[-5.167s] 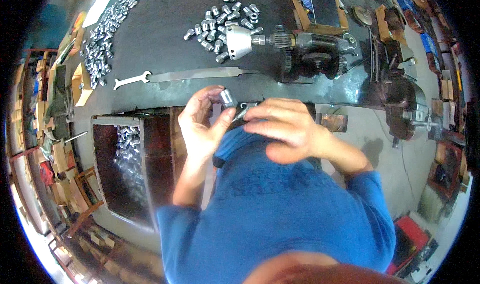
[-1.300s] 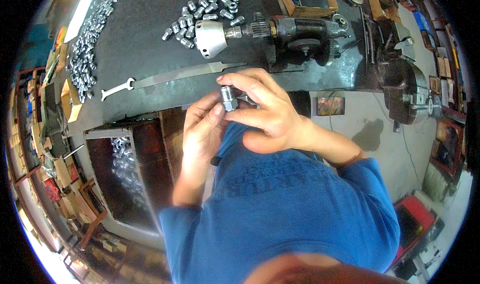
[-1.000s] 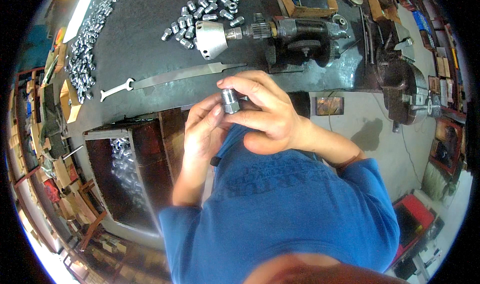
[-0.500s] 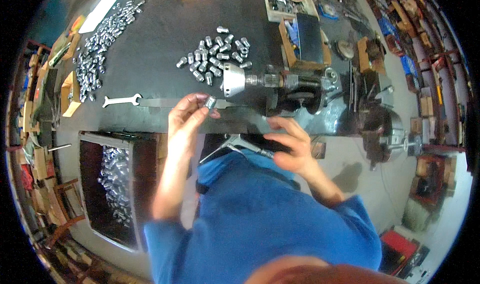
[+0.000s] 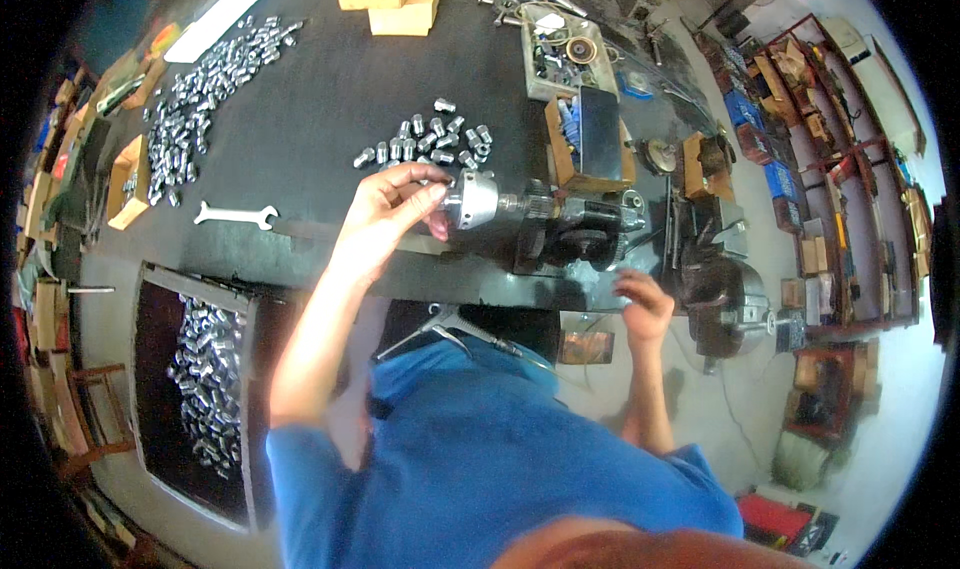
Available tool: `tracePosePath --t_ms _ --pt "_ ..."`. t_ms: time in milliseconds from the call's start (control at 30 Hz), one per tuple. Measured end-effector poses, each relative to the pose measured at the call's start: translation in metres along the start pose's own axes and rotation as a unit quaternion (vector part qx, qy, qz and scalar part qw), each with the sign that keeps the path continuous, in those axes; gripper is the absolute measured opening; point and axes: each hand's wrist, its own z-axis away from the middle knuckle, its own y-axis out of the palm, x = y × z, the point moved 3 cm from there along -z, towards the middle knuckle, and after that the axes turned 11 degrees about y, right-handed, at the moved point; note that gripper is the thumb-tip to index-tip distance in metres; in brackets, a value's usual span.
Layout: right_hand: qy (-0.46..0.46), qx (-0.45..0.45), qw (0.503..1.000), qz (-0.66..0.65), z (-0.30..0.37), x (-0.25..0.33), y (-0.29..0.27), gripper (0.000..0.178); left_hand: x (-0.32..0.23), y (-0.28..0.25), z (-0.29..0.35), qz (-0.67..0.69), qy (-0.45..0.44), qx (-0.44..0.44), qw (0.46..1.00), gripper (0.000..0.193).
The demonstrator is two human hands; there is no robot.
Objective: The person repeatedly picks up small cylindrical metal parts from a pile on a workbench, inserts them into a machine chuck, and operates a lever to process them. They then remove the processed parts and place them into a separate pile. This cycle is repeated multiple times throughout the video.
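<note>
My left hand (image 5: 392, 212) is closed in a pinch, its fingertips right at the mouth of a silver chuck (image 5: 478, 200). The small metal nut in those fingers is mostly hidden by them and the chuck. The chuck sits at the left end of a dark, bench-mounted spindle machine (image 5: 580, 227). My right hand (image 5: 645, 309) is raised off the machine's right end, fingers loosely bent and apart, holding nothing. Just behind the chuck lies a small group of shiny metal nuts (image 5: 440, 139).
A bigger spread of nuts (image 5: 200, 109) covers the bench's left side, near an open-end wrench (image 5: 237, 215). Below left stands a bin (image 5: 250, 399) of nuts. An air blow gun (image 5: 445, 324) rests by my lap. A vise (image 5: 730, 304) stands at right, a parts tray (image 5: 537, 79) behind.
My left hand has moved right, bringing the nut from in front of the chuck to its mouth. My right hand has shifted right, toward the machine's far end. The view has tilted.
</note>
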Motion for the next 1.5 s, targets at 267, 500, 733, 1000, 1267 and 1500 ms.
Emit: tracePosePath --t_ms 267,500,733,1000,1267,1500 --pt "0.129 -0.153 0.894 -0.401 -0.068 -0.036 0.019 0.027 -0.018 0.001 -0.006 -0.1 0.016 0.026 0.995 0.019" --pt "0.162 -0.173 0.816 -0.527 -0.045 -0.03 0.026 0.021 -0.021 0.002 -0.01 -0.184 0.015 0.055 0.981 0.019" --pt "0.124 -0.059 0.839 -0.526 -0.034 0.032 0.001 0.018 -0.01 -0.006 -0.008 -0.211 0.118 -0.004 0.97 0.015" --pt "0.031 -0.054 0.815 -0.576 -0.112 0.053 0.014 0.019 -0.028 0.014 0.001 -0.168 0.174 -0.036 0.97 0.016" --pt "-0.097 -0.074 0.871 -0.476 -0.106 0.049 0.007 0.017 0.001 0.011 -0.002 -0.128 0.013 -0.098 0.987 0.023" --pt "-0.114 -0.057 0.877 -0.463 -0.099 0.06 0.014 0.015 0.001 0.017 0.001 -0.068 0.061 -0.099 0.991 0.013"
